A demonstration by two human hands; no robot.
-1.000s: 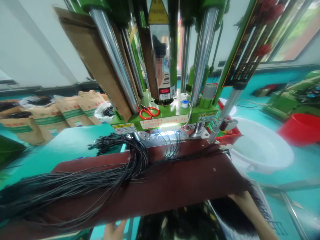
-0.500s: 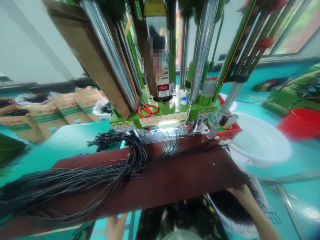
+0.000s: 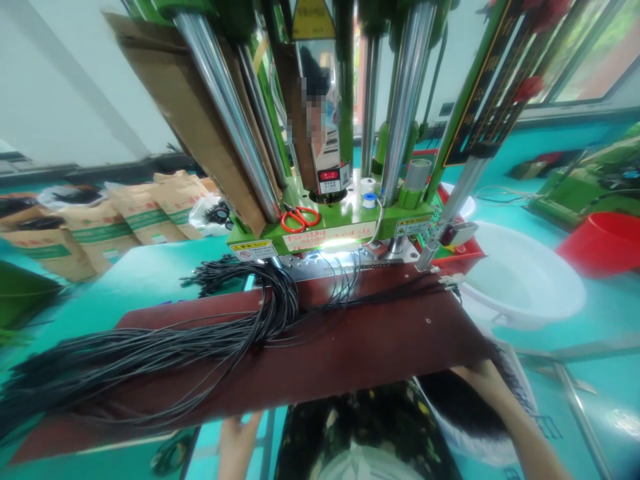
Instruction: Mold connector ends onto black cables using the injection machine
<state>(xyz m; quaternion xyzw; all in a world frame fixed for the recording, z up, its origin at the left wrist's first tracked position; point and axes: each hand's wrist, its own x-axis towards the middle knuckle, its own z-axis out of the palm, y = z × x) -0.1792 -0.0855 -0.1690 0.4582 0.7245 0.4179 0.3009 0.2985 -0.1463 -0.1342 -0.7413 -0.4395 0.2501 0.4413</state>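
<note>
Head view: black cables, thin and tangled, stream along the left of the dark red board, looping at its back edge! Their far-left ends blur out of frame. At the board's front edge, the left hand and right hand tuck fingers underneath; can't tell if they grip. Board surface spreads right of the bundle to a slanting edge.
</note>
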